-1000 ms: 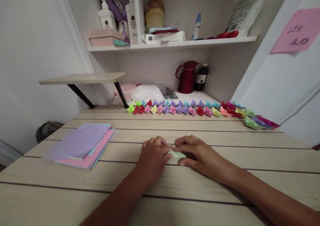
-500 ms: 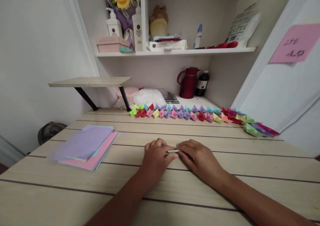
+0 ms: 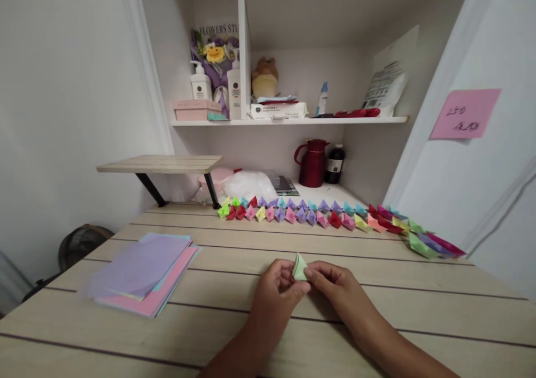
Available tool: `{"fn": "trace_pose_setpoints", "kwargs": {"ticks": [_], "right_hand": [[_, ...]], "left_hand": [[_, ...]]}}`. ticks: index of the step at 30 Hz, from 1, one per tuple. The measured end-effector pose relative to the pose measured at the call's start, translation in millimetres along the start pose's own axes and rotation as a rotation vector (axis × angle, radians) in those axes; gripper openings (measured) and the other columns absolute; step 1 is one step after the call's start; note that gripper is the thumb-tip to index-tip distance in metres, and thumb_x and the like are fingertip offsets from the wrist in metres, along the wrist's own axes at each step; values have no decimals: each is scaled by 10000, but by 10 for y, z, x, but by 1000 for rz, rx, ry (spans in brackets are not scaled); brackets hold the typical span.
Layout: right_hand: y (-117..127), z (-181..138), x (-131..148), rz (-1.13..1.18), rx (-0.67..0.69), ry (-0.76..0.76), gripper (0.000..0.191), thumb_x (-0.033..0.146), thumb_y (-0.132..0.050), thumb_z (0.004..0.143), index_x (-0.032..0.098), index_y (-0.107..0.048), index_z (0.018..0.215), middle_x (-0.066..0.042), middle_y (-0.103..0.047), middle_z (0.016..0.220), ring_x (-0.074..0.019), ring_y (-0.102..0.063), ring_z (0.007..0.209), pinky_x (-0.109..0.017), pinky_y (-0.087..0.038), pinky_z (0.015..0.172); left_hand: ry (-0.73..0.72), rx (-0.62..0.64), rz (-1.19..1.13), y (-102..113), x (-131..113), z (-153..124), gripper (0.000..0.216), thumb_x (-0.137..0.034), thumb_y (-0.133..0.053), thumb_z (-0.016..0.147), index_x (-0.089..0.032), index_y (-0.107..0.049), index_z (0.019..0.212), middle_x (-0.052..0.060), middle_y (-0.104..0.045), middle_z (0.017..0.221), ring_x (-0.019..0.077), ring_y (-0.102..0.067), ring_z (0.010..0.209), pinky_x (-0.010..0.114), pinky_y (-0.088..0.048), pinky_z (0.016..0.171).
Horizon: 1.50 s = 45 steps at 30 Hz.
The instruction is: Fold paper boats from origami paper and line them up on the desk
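The left hand (image 3: 274,295) pinches, its thumb (image 3: 298,292) just below the right thumb (image 3: 315,278); the right hand (image 3: 342,290) pinches too, other fingers seemingly curled, partly hidden.

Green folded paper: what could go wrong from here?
1. The small green paper is pinched by the right hand, with the left hand at its other edge; it might slip or crease wrongly if pressed unevenly.
2. The paper stack lies loose, its sheets fanned out, so a stray brush of the left arm could scatter it.
3. The paper boats stand closely lined up; a forward reach might knock several.
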State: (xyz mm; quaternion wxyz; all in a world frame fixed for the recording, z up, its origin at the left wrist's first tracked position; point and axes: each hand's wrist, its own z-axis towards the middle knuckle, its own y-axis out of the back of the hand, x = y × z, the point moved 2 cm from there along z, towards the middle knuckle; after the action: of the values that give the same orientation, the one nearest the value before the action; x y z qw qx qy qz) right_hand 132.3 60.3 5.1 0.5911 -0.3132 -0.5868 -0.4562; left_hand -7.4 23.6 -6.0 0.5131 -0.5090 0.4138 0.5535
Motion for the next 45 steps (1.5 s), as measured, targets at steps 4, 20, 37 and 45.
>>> {"fn": "trace_pose_setpoints", "kwargs": {"ticks": [4,20,37,45], "right_hand": [[-35,-65,69,66,-2,-7,331,458,-591,821,150,-649,716,-8,-585,676,-161,-493,692,-264,-364,675],[-18,-146,218,154,50,145,371,444,-440,942,177,-654,797,-7,-583,751,-165,-499,752,-268,-368,719],[-8,-205,264,392,340,84,298,387,-594,868,171,-677,1055,-46,-676,809,-157,-566,749,-276,-426,736],[-3,-211,307,352,302,52,333,449,-599,832,169,-701,983,-51,-664,807,-165,-568,727,-288,-450,734]], "left_hand": [[86,-54,-123,27,-40,12,162,-284,-675,645,-143,-617,698,-3,-594,582,112,-510,539,233,-393,557],[116,98,-93,212,-118,-19,298,-424,-655,758,-141,-638,667,-35,-423,583,102,-342,592,243,-275,590],[203,297,-107,168,-284,-107,282,-408,-681,758,-129,-718,752,28,-597,677,125,-419,653,242,-323,644],[183,328,-84,180,-272,-107,284,-415,-654,775,-137,-704,738,37,-613,701,148,-502,688,253,-360,676]]}}
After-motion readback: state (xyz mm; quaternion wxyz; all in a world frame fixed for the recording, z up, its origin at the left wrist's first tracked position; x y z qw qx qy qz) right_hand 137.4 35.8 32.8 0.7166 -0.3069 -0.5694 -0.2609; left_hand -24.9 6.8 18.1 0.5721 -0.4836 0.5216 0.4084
